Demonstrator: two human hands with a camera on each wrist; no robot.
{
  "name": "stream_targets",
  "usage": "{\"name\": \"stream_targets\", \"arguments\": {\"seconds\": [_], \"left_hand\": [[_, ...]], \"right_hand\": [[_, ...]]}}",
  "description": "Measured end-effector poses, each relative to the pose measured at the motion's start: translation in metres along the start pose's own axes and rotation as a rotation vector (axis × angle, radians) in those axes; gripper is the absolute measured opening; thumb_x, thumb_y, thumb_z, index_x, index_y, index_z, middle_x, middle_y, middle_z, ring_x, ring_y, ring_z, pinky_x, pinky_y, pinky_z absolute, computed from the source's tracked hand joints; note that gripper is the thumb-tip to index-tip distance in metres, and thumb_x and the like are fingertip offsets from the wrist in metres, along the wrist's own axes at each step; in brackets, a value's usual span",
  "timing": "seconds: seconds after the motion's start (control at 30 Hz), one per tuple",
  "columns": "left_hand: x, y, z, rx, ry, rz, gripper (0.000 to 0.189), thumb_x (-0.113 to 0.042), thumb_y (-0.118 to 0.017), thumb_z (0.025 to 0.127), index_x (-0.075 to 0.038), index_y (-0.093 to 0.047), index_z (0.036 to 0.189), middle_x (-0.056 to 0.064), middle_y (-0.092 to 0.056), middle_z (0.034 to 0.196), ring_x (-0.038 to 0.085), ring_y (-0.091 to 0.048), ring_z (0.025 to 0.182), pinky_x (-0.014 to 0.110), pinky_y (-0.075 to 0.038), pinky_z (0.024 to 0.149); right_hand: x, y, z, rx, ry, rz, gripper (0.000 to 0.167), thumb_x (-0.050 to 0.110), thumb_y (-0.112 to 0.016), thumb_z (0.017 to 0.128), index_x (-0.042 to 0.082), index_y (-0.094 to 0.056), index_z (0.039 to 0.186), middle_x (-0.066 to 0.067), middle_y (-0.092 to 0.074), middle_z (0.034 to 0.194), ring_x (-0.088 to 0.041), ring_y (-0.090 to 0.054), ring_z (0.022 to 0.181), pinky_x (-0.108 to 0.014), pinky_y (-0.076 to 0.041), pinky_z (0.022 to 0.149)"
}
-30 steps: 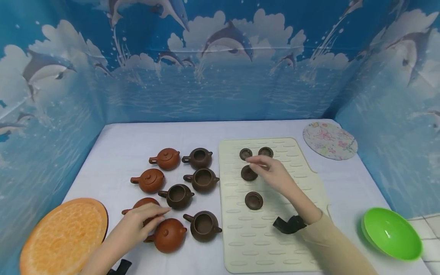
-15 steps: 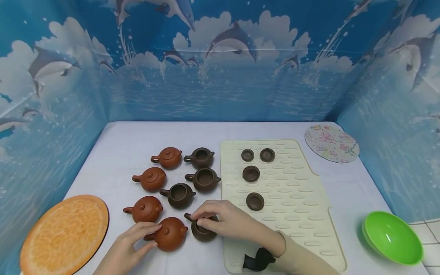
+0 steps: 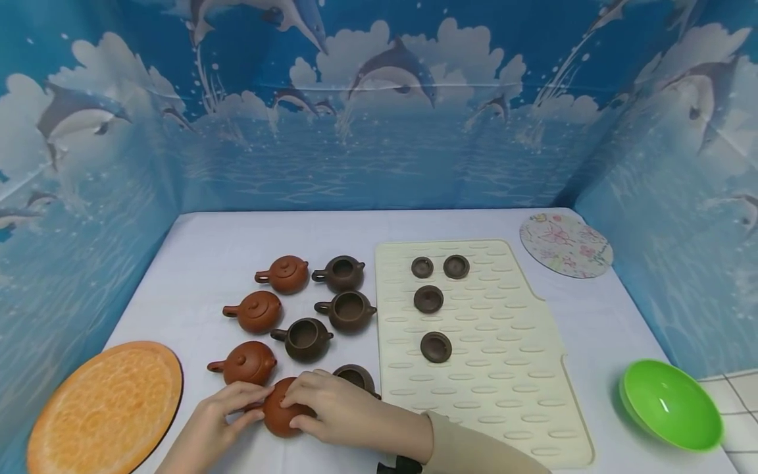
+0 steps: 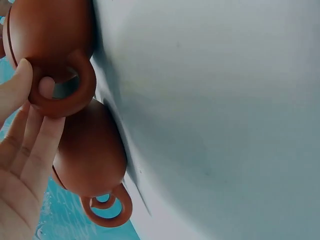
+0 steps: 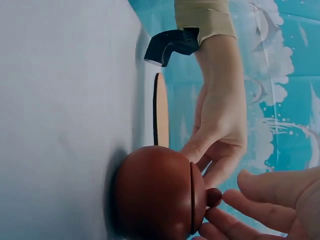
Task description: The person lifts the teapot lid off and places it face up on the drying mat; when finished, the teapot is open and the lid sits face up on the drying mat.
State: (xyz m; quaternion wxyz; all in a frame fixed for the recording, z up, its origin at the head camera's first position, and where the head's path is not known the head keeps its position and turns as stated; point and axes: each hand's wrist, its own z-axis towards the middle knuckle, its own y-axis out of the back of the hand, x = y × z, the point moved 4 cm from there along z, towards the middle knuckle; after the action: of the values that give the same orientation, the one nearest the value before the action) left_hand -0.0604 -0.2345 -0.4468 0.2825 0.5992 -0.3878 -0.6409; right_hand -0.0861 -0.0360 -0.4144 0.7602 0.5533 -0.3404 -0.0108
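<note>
Four red teapots (image 3: 257,313), four dark teapots (image 3: 304,341) and, on one mat (image 3: 497,390), four dark lids (image 3: 429,299) occupied the white surface (image 3: 450,228) amid dolphin curtains (image 3: 379,171). The left hand (image 3: 214,421) pinched the handle (image 4: 87,90) of the nearest red teapot (image 3: 278,413); the right hand (image 3: 340,408), fingers (image 5: 255,205) parted, was at its knob (image 5: 214,197).

The head camera looks forward and down from above the person's side of the nearest red-brown teapot (image 3: 276,417), far enough back to include most of the table (image 3: 331,230) and the dolphin curtain (image 3: 379,164) beyond. The left wrist view sits low, close on that teapot's handle (image 4: 88,82); the right wrist view, also low, faces across it. All 3 share this teapot.
</note>
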Motion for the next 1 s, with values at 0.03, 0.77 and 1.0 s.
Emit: {"name": "stream_targets", "arguments": {"seconds": [0.03,0.77,1.0], "left_hand": [[0.000,0.000,0.000,0.002,-0.002,-0.002,0.034,-0.008,-0.082,0.077,-0.020,-0.077,0.109,-0.015,-0.068,0.103,0.006,-0.065,0.099,0.022,-0.057,0.082],[0.006,-0.001,0.007,0.140,0.071,-0.054,0.033,-0.013,-0.081,0.078,-0.017,-0.075,0.110,-0.007,-0.070,0.104,0.001,-0.062,0.086,0.021,-0.057,0.077],[0.006,0.001,0.010,0.145,0.023,-0.080,0.032,-0.010,-0.080,0.078,-0.017,-0.075,0.109,-0.006,-0.069,0.104,-0.002,-0.061,0.085,0.015,-0.055,0.075]], "right_hand": [[0.001,-0.001,0.002,-0.010,-0.002,-0.021,0.027,0.024,-0.065,0.096,0.016,-0.068,0.121,0.006,-0.065,0.115,-0.004,-0.059,0.110,-0.013,-0.045,0.096],[-0.001,-0.011,0.017,-0.093,0.005,-0.082,0.010,0.017,-0.065,0.096,0.017,-0.070,0.105,0.006,-0.066,0.109,0.000,-0.062,0.102,-0.007,-0.046,0.089],[-0.011,-0.007,0.014,-0.070,-0.086,0.173,0.008,0.014,-0.064,0.096,0.015,-0.066,0.104,0.005,-0.066,0.114,0.001,-0.059,0.104,-0.006,-0.044,0.088]]}}
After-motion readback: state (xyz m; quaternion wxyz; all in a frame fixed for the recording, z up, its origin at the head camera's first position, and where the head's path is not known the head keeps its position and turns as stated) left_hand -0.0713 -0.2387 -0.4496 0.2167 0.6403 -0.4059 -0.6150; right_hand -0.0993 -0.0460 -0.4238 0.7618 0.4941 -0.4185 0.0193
